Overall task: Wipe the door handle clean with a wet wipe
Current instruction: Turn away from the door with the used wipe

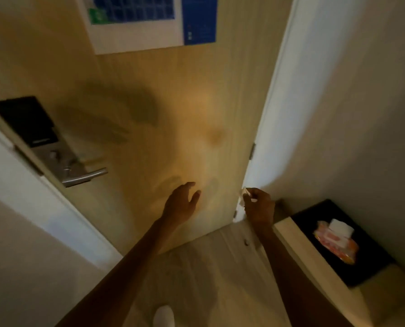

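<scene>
Door handle (84, 177), a metal lever under a dark lock plate (28, 121), sits at the left edge of the wooden door (173, 114), well apart from both hands. No wiping looks begun; all of it seems left. On the dark tabletop (366, 274) at right lies an orange wipe pack (337, 241), a white sheet poking up. Right hand (259, 206) pinches a small white wet wipe (243, 193) between fingertips. Left hand (182, 201) is spread, empty, near the door. Next, the wipe must cross to the lever.
</scene>
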A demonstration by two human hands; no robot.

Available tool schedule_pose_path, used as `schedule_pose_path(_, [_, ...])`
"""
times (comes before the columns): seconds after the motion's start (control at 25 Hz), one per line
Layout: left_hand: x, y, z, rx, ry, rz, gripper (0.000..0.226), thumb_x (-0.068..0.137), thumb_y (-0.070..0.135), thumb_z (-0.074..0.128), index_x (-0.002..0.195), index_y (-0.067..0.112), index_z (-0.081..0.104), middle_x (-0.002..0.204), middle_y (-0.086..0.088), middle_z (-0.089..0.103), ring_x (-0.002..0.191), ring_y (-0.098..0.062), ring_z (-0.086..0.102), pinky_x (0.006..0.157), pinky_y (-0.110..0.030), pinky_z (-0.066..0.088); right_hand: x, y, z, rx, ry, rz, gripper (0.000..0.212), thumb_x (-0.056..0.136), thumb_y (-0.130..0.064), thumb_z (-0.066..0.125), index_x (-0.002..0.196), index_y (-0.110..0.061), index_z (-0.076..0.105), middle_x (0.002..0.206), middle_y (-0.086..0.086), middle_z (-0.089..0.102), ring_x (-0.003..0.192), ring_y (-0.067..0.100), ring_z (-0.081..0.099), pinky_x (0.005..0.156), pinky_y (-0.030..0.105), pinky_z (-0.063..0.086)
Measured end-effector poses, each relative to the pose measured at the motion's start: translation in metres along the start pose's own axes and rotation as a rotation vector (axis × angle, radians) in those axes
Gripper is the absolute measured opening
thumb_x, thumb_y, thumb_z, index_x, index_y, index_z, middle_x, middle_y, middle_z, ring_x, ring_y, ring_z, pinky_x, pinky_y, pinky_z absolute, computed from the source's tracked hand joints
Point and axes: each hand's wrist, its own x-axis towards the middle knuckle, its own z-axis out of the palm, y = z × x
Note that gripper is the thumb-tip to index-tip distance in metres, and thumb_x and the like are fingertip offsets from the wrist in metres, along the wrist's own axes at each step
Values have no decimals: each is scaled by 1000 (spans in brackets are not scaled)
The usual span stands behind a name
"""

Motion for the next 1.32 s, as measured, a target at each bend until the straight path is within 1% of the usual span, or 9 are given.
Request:
schedule_pose_path(0.16, [6, 58, 80, 60, -155, 89, 55, 96, 47, 39, 142, 16, 40, 141, -7, 50, 129, -24, 46, 106, -34, 37, 4, 66, -70, -55, 127, 180, 22, 88, -19, 63, 107, -15, 73, 103, 5, 73, 92, 22, 67, 81, 33, 54])
schedule_pose_path(0.24, [9, 84, 116, 107, -293, 104, 59, 96, 49, 36, 144, 14, 35, 144, -11, 46, 131, -27, 43, 108, -38, 36, 3, 96, -104, -73, 187, 198, 18, 88, -18, 63, 102, -15, 74, 97, 7, 73, 89, 23, 67, 72, 29, 50])
schedule_pose_path(0.36, [9, 119, 166, 172, -506, 140, 62, 97, 49, 35, 146, 11, 30, 144, -14, 44, 132, -29, 43, 106, -38, 36, 0, 136, -150, -155, 287, 261, 18, 89, -16, 65, 102, -9, 74, 98, 10, 73, 91, 23, 67, 73, 23, 43])
schedule_pose_path(0.52, [11, 147, 226, 209, -661, 244, 59, 96, 49, 36, 143, 13, 33, 142, -13, 45, 129, -26, 46, 101, -35, 40, -6, 188, -187, -162, 378, 436, 11, 87, -29, 68, 89, -21, 75, 89, 2, 75, 79, 19, 69, 67, 26, 52])
schedule_pose_path(0.6, [22, 161, 257, 250, -710, 294, 58, 97, 46, 38, 144, 12, 32, 144, -13, 44, 131, -27, 44, 103, -35, 38, -7, 211, -205, -173, 431, 496, 9, 87, -29, 68, 90, -22, 74, 89, -1, 74, 71, 15, 67, 59, 25, 53])
schedule_pose_path(0.76, [57, 189, 308, 300, -792, 375, 61, 96, 48, 38, 146, 13, 30, 141, -14, 47, 127, -28, 48, 100, -37, 41, 5, 241, -246, -254, 535, 591, 10, 85, -16, 69, 93, -14, 76, 88, 5, 74, 63, 11, 56, 47, 14, 34])
schedule_pose_path(0.92, [97, 221, 347, 338, -870, 420, 60, 96, 45, 39, 145, 11, 30, 142, -16, 45, 130, -30, 45, 102, -41, 41, 32, 257, -281, -244, 633, 677, 10, 87, -19, 66, 90, -15, 74, 83, 7, 73, 65, 18, 60, 57, 27, 48])
schedule_pose_path(1.08, [131, 245, 379, 339, -911, 444, 60, 97, 40, 41, 146, 9, 28, 146, -16, 41, 134, -29, 39, 107, -39, 37, 60, 275, -305, -312, 669, 737, 10, 88, -25, 65, 87, -20, 73, 73, 2, 69, 59, 14, 60, 52, 24, 46])
schedule_pose_path(1.32, [161, 276, 414, 290, -927, 470, 53, 96, 38, 44, 138, 6, 41, 137, -17, 51, 122, -30, 52, 97, -38, 44, 94, 301, -320, -303, 698, 818, 12, 89, -24, 61, 91, -20, 72, 80, 4, 72, 66, 20, 65, 57, 35, 56])
